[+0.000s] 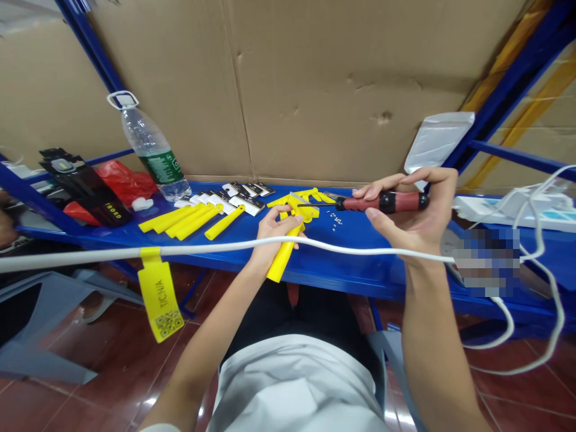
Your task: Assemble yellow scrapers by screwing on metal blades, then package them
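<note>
My left hand [271, 233] is closed around a yellow plastic tool [282, 259], its tubular handle pointing down toward me and its wider head up. A red and black screwdriver [386, 202] lies in my right hand [420, 210], with fingers along the handle and the thumb below. The shaft points left, and its tip meets the head of the yellow tool; the exact contact spot is too small to make out. Just right of the head, several small metal screws [335, 219] are scattered on the blue table [351, 264]. More yellow parts [310, 193] lie behind my left hand.
Several yellow handles with black-and-white cards [184, 221] lie on the left. Beyond them stand a water bottle [157, 153], a black bottle [85, 186] and a red bag [123, 180]. A white cable [351, 247] crosses in front of my hands. A power strip [517, 211] is at right.
</note>
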Motion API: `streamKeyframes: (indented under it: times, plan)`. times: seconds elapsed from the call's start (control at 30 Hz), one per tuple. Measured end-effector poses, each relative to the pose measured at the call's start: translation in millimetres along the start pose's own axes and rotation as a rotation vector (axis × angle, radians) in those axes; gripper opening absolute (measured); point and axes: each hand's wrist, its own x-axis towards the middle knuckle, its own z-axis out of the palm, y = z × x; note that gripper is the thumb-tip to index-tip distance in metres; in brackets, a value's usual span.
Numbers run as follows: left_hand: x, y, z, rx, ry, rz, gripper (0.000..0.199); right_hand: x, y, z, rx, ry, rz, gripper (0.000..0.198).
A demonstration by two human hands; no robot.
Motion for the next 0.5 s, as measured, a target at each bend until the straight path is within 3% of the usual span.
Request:
streamKeyframes:
  times: [0.5]
  plan:
    - [0.5, -0.3, 1.0, 0.0, 0.013, -0.001, 0.065, 0.0, 2.3, 1.3, -0.127, 0.051, -0.06, 0.042]
